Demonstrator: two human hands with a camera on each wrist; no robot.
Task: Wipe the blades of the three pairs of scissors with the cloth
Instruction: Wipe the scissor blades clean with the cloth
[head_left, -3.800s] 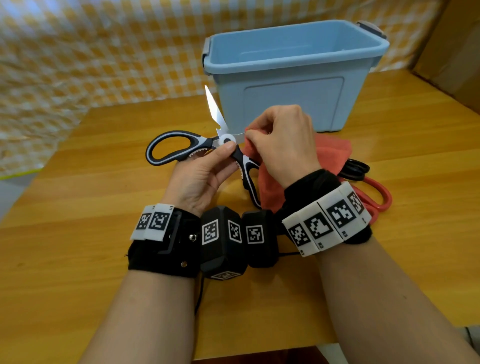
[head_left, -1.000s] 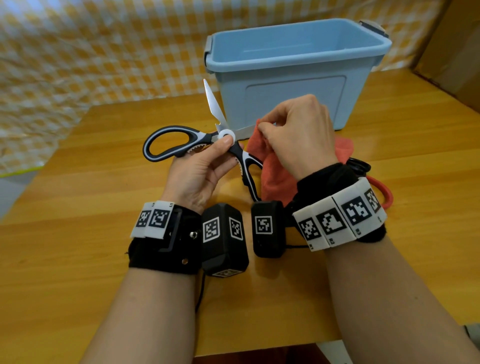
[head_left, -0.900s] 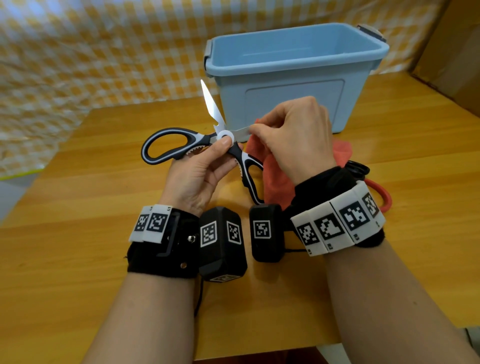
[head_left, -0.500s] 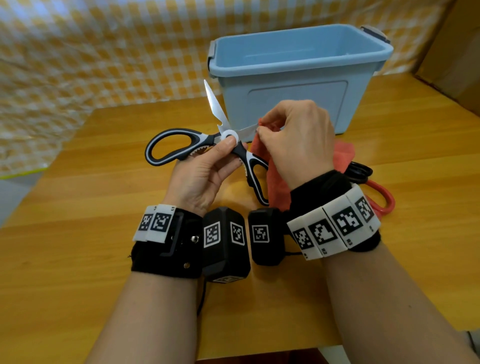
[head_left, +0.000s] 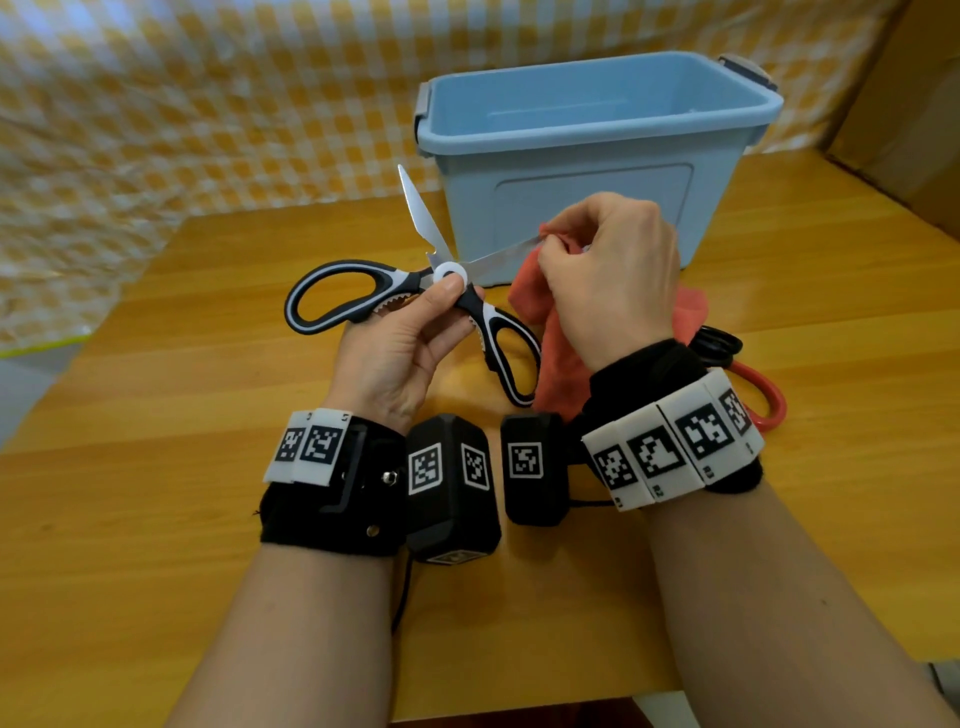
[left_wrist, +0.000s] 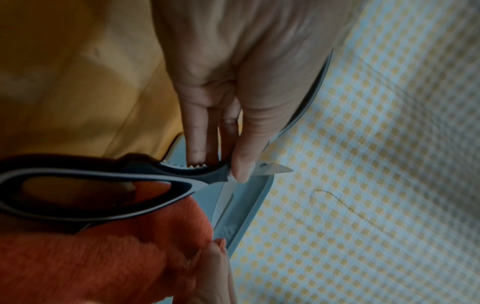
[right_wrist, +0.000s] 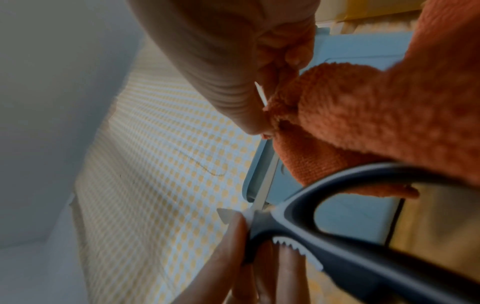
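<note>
The scissors (head_left: 415, 291) you hold have bright, smooth metal blades with a mirror-like sheen, and matt black-and-white plastic handles. Your cloth (right_wrist: 363, 115) is orange, fuzzy and nappy like terry. The bin (head_left: 597, 156) looks like smooth, satin blue plastic. Under your wrists, the table (head_left: 156, 519) is lightly glossy golden wood with visible grain.
</note>
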